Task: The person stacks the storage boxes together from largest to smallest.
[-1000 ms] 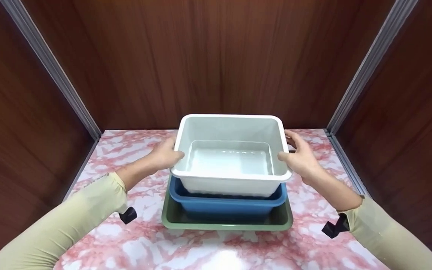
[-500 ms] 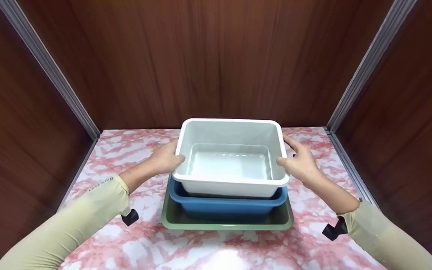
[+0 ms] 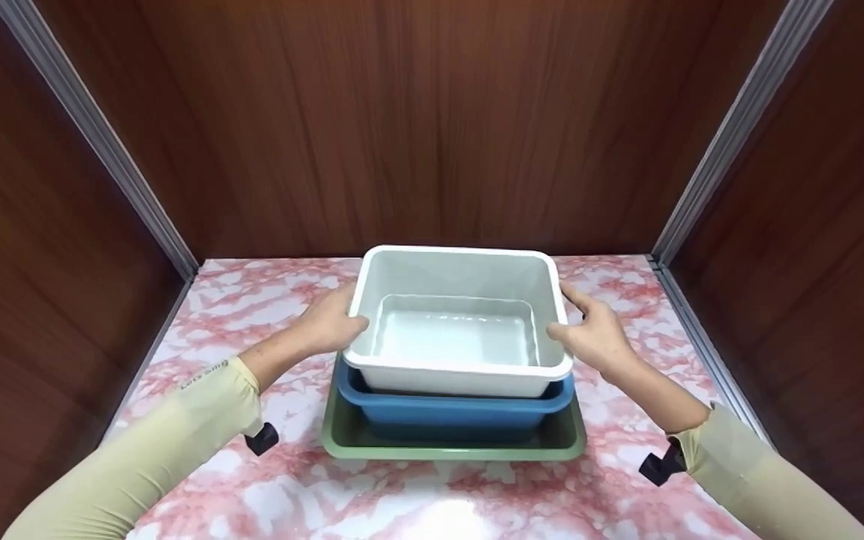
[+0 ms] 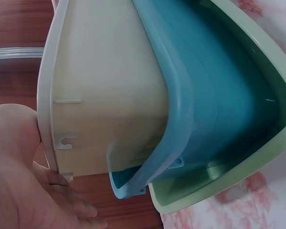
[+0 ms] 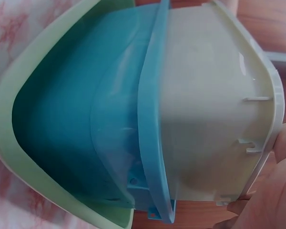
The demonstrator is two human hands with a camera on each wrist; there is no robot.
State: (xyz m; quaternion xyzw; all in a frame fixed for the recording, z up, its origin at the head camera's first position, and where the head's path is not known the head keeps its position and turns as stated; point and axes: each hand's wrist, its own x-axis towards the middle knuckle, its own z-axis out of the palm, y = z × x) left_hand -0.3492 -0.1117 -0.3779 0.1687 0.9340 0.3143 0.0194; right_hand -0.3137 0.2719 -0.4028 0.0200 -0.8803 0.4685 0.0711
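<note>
A white rectangular plastic basin (image 3: 458, 274) is held by its two short sides, its lower part inside a blue basin (image 3: 454, 414). My left hand (image 3: 327, 322) grips the left rim, thumb over the inside edge. On the opposite rim my right hand (image 3: 595, 334) does the same, with its fingers outside the wall. The blue basin sits within a larger green basin (image 3: 454, 453) on the table. Both wrist views show much of the white basin's outer wall (image 4: 105, 57) standing above the blue rim (image 5: 150, 95).
The table (image 3: 267, 495) has a pink-and-white marbled top. Brown wood-grain panels (image 3: 432, 127) stand behind it and on both sides, with metal rails (image 3: 94, 127) along the corners. Black wrist mounts (image 3: 261, 439) hang below the sleeves.
The white basin has come down a little further into the blue one, both hands moving down with it. The blue and green basins have stayed in place.
</note>
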